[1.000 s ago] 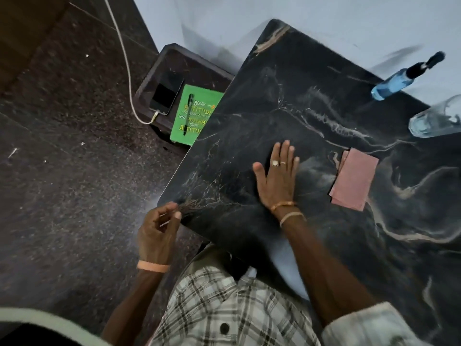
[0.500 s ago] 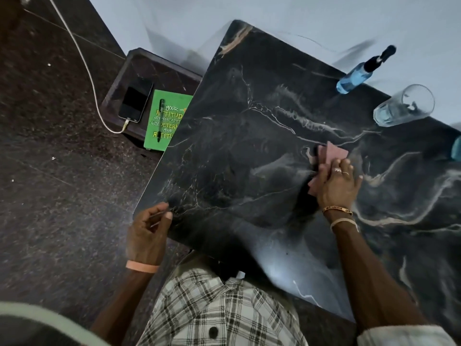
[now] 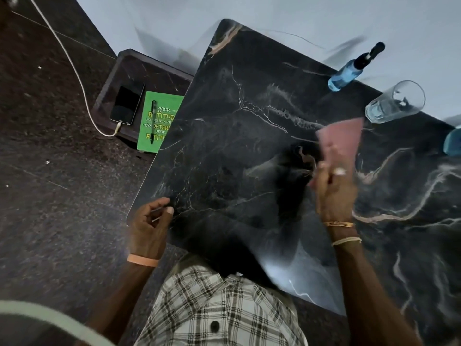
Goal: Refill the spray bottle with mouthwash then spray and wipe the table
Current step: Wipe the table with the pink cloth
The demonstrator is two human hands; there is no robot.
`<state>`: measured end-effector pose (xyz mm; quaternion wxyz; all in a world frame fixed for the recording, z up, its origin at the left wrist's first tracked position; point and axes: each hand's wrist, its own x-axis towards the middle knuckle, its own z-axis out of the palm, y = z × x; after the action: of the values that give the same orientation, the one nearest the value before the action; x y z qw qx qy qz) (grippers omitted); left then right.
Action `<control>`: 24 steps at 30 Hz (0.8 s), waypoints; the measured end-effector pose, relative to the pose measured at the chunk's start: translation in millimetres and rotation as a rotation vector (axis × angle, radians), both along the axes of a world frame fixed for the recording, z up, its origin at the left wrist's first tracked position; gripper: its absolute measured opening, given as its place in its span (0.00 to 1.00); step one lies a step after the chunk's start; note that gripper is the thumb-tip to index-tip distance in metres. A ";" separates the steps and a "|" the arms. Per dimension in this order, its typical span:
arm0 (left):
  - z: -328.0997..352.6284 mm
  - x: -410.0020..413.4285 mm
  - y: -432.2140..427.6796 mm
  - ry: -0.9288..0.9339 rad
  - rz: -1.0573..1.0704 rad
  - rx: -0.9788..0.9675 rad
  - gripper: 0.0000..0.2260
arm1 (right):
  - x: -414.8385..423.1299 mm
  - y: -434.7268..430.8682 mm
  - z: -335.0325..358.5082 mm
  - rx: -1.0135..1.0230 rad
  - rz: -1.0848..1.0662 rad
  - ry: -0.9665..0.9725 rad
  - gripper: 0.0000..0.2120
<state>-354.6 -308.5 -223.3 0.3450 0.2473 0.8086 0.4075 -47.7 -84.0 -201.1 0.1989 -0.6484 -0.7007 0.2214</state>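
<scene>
The black marble table (image 3: 249, 151) fills the middle and right of the view. My right hand (image 3: 334, 188) grips a pink cloth (image 3: 344, 138) and holds it raised and blurred above the tabletop. My left hand (image 3: 149, 228) curls around the table's near-left corner, thumb on the top surface. At the far edge stands a spray bottle (image 3: 346, 73) with blue liquid and a black spray head. Beside it is a clear glass (image 3: 396, 103) with a little blue liquid at the bottom. A blue object (image 3: 452, 143) is cut off at the right edge.
A low dark side table (image 3: 139, 71) stands left of the marble table. It carries a phone (image 3: 127, 106) on a white cable (image 3: 74, 68) and a green notebook (image 3: 159, 136) with a pen (image 3: 152, 121). A pale wall runs behind, with dark speckled floor to the left.
My right hand left its flat spot on the table, reached right to the pink cloth, gripped it and lifted it off the surface. My left hand stayed at the corner.
</scene>
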 end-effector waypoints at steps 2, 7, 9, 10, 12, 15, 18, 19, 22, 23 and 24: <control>-1.6 0.1 -0.4 -0.028 0.018 -0.004 0.10 | -5.5 -9.6 -12.6 -0.099 0.274 -0.192 0.25; -1.7 -1.2 -5.0 -0.021 0.050 -0.014 0.10 | -15.7 -12.8 -48.6 -0.076 0.150 -0.434 0.35; -2.5 -3.2 -10.0 -0.021 0.051 -0.042 0.10 | -22.4 -6.1 -60.1 -0.151 0.111 -0.539 0.39; -3.2 -5.1 -12.1 -0.006 0.047 -0.053 0.10 | -28.3 -4.6 -66.7 -0.184 0.110 -0.582 0.39; -4.6 -8.5 -17.4 0.029 0.046 -0.063 0.10 | -43.3 -7.3 -73.3 -0.206 0.102 -0.595 0.39; -6.2 -10.1 -23.0 0.047 0.081 -0.078 0.10 | -71.4 -31.3 -80.9 -0.135 0.254 -0.576 0.40; -5.7 -9.5 -20.9 0.019 0.127 -0.090 0.10 | -117.7 -72.6 -86.2 -0.007 0.622 -0.509 0.39; -6.5 -9.0 -18.8 0.008 0.137 -0.087 0.10 | -130.3 -77.0 -89.1 0.052 0.766 -0.478 0.38; -6.5 -10.5 -7.5 -0.021 0.172 -0.094 0.09 | -155.4 -48.5 -97.6 0.182 1.173 -0.454 0.35; -6.6 -12.0 -4.5 -0.024 0.175 -0.082 0.09 | -160.4 -30.0 -100.2 0.225 1.257 -0.457 0.35; -6.3 -13.5 -3.1 -0.026 0.177 -0.073 0.09 | -164.3 -7.3 -100.8 0.243 1.291 -0.455 0.34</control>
<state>-368.2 -311.5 -229.6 0.3269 0.1568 0.8369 0.4100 -212.0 -91.3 -301.9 -0.0529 -0.1055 -0.9902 0.0741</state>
